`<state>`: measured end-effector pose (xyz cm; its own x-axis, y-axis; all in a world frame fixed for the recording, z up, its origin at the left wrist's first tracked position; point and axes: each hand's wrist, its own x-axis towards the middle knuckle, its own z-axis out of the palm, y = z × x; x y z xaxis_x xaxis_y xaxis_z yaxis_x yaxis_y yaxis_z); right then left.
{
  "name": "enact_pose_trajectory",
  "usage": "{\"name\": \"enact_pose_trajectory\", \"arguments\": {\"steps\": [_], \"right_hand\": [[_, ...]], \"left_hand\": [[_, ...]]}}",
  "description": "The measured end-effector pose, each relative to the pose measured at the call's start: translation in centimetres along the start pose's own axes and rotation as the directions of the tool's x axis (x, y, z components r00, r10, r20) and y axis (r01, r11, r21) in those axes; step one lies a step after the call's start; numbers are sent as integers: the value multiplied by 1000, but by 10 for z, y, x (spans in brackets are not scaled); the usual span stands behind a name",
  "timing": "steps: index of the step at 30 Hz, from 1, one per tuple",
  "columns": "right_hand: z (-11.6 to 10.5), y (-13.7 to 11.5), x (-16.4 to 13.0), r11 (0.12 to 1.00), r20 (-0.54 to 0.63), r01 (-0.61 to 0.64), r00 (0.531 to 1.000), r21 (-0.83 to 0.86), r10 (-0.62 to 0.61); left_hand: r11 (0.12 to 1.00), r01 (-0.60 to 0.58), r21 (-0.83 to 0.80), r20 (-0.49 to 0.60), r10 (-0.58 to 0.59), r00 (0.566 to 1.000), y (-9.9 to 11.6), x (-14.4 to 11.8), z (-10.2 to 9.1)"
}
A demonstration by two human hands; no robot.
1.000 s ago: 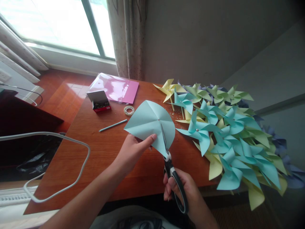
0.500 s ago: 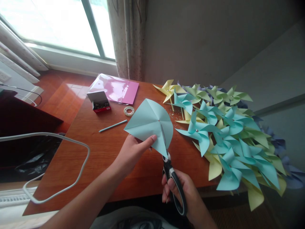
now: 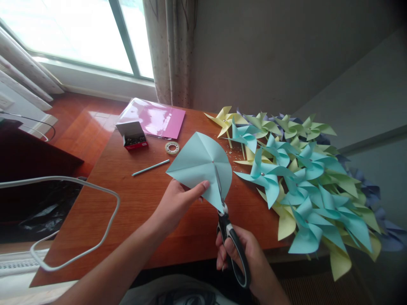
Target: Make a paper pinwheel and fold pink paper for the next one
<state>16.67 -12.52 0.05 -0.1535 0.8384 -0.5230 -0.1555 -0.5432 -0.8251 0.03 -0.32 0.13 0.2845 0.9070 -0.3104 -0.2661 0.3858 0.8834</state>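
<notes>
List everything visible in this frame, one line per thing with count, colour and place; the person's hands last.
paper sheet: one, light blue, creased, held above the table's middle
scissors: one pair, black and white handles, blades in the sheet's near edge
pinwheels: a large pile, blue, yellow, green and purple, right side of table
pink folder: one, glossy, far side of table
small box: one, red and grey, open, beside the folder
tape roll: one, whitish, near the box
stick: one, pale blue, left of the sheet
table: one, reddish-brown wood
white frame: one, at the table's left edge
curtain: one, beige, beside window
left hand: pinching the sheet
right hand: gripping the scissors
</notes>
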Motion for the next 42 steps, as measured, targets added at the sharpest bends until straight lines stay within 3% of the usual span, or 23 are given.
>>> {"name": "enact_pose_trajectory", "arguments": {"steps": [29,38,42], "right_hand": [[0,2,-2,999,16,3,1000,-44,-2],[-6,0,-13,983,6,-98,995,-157,100],[-19,7,-24,960,-81,-125,991,-250,107]], "left_hand": [[1000,-22,-22,-48,21,999,0,1,-2],[983,-99,-153,-175,71,982,11,3,-6],[947,-133,-291,-214,71,974,18,3,-5]]}}
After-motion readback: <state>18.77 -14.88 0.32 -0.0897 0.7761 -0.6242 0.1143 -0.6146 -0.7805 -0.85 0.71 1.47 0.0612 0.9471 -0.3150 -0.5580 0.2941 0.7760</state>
